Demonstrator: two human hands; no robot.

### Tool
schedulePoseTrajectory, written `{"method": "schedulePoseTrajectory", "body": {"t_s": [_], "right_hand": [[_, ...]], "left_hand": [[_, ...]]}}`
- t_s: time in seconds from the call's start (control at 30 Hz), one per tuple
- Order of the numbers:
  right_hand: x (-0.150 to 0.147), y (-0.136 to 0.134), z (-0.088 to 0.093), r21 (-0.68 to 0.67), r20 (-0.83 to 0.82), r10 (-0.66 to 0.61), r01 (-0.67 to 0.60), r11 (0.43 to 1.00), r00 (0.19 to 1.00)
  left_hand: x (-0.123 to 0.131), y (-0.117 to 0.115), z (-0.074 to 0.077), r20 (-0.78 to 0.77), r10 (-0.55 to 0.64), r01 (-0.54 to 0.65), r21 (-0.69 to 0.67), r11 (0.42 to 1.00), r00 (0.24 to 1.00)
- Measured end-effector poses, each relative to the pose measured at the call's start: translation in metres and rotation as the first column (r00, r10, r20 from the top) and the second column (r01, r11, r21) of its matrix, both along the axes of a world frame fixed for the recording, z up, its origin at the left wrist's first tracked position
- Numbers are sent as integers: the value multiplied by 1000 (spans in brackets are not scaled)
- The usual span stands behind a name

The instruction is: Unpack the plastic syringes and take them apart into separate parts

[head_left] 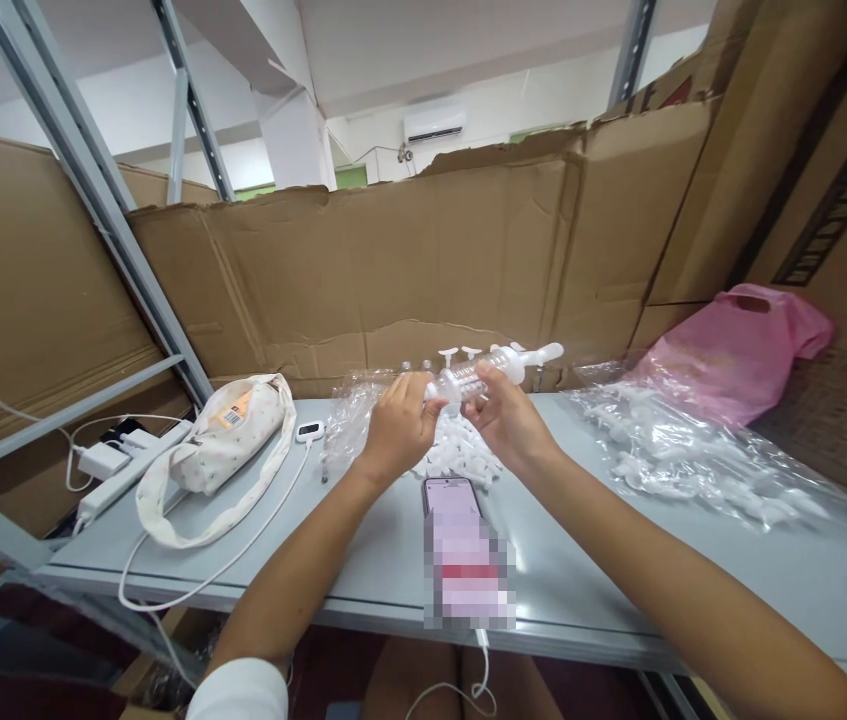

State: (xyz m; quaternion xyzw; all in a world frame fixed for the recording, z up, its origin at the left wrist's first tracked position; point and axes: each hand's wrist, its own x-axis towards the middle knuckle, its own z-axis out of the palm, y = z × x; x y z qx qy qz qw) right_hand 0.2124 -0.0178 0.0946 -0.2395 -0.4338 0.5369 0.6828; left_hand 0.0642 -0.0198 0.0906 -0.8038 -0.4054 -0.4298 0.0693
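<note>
Above the table, a clear ribbed plastic bottle (pixel 472 378) lies tilted nearly level between my two hands, its white spout-shaped top (pixel 543 354) pointing right. My left hand (pixel 397 425) has its fingers closed round the white left end. Farther along, my right hand (pixel 505 412) grips the clear body with thumb and fingers. Directly below is a heap of small white plastic parts (pixel 459 452), partly hidden by my hands. Behind them, several white T-shaped tops (pixel 447 352) stick up; what they sit on is mostly hidden.
A phone (pixel 453 497) lies near the front edge with a cable attached. Left are a clear plastic bag (pixel 348 412), small white device (pixel 310 431), cloth bag (pixel 224 440) and power strip (pixel 134 475). Right are a clear bag of white parts (pixel 693 470) and pink bag (pixel 738 350). Cardboard (pixel 393 260) walls the back.
</note>
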Motion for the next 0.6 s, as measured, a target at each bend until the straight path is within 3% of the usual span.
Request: {"method": "schedulePoseTrajectory", "body": {"t_s": [0.07, 0.17, 0.2, 0.27, 0.33, 0.37, 0.5, 0.6], "right_hand": [[5, 0, -4, -17, -42, 13, -14, 1000, 999], [15, 1, -12, 68, 60, 20, -24, 997, 998], [19, 2, -15, 110, 116, 23, -36, 993, 993], [25, 5, -21, 165, 198, 18, -51, 985, 980], [30, 11, -27, 161, 208, -12, -22, 987, 978], [33, 14, -29, 147, 195, -31, 2, 989, 980], [38, 23, -37, 52, 86, -45, 40, 998, 995], [39, 22, -42, -32, 56, -1, 2, 999, 998]], "left_hand": [[7, 7, -8, 42, -43, 44, -25, 999, 998], [14, 19, -15, 352, -86, 173, -224, 959, 932], [16, 23, -16, 457, -80, 247, -319, 915, 886], [17, 31, -17, 557, -69, 402, -501, 767, 827], [17, 37, -17, 537, -80, 454, -615, 644, 840], [17, 38, -17, 518, -83, 440, -619, 651, 852], [17, 33, -23, 471, -132, 322, -350, 880, 872], [17, 31, -31, 438, -172, 318, -285, 904, 882]]}}
